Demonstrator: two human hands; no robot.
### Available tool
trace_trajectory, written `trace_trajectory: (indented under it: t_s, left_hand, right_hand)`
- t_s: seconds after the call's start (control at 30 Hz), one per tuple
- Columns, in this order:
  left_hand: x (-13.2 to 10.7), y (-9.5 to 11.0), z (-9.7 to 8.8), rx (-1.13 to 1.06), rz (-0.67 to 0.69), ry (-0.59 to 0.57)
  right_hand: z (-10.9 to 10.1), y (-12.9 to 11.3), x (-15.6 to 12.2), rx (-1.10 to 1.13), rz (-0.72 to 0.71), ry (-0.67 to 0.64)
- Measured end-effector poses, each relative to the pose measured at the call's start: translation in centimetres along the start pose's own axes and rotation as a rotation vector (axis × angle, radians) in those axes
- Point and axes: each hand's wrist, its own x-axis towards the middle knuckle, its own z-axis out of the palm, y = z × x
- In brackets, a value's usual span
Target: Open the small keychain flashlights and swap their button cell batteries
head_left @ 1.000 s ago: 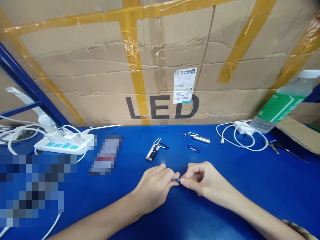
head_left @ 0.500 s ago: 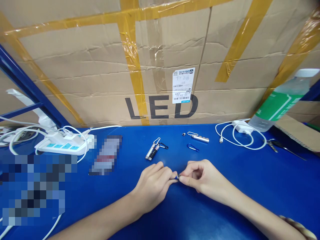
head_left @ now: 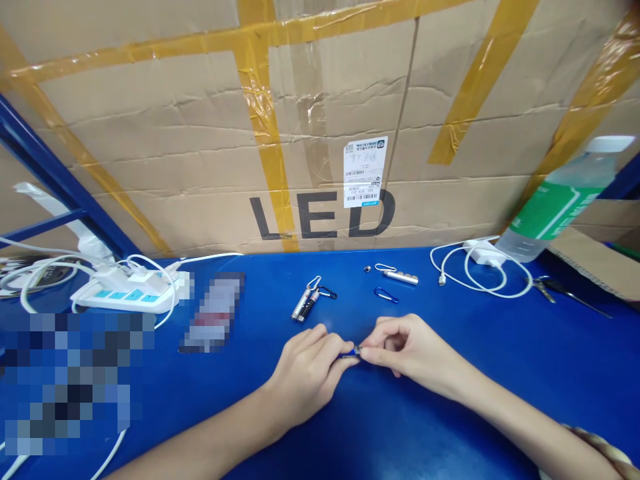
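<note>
My left hand [head_left: 311, 373] is closed around a small blue flashlight [head_left: 349, 353], and only a short stretch of it shows between the fingers. At its end, my right hand [head_left: 400, 347] pinches a small metal end piece [head_left: 357, 349] between thumb and forefinger. The two hands nearly meet, so most of both parts is hidden. Beyond them lie a silver mini flashlight [head_left: 301, 307] and a black one [head_left: 307, 309] with carabiner clips. A loose blue carabiner [head_left: 386, 295], another silver flashlight [head_left: 401, 277] and a tiny metal part [head_left: 367, 269] rest farther back.
Behind the blue table [head_left: 425, 433] stands a large taped cardboard box [head_left: 200, 147]. On the left are a power strip [head_left: 130, 297] with cables and a blurred phone-like object [head_left: 214, 312]. A bottle [head_left: 560, 200], a white charger cable [head_left: 525, 283] and keys [head_left: 545, 289] sit at right.
The fingertips have parted slightly, and a bit more of the blue flashlight and its metal end shows. The objects on the table have stayed put.
</note>
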Motion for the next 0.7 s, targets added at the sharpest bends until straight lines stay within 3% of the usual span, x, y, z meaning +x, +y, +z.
trace_trajectory:
  t_s: [0.33, 0.43, 0.57, 0.7]
  left_hand:
    - [0.2, 0.3, -0.3, -0.008, -0.076, -0.022]
    - [0.3, 0.3, -0.5, -0.020, -0.102, -0.055]
    - [0.5, 0.3, -0.7, -0.043, -0.143, -0.098]
    - [0.4, 0.2, -0.7, -0.051, -0.172, -0.136]
  right_hand:
    - [-0.7, 0.0, 0.3, -0.066, -0.043, -0.006]
    - [-1.6, 0.1, 0.6, -0.206, -0.117, 0.135]
    - [-3.5, 0.5, 1.1, -0.619, -0.285, 0.475]
    - [-4.6, 1.4, 1.4, -0.924, -0.241, 0.496]
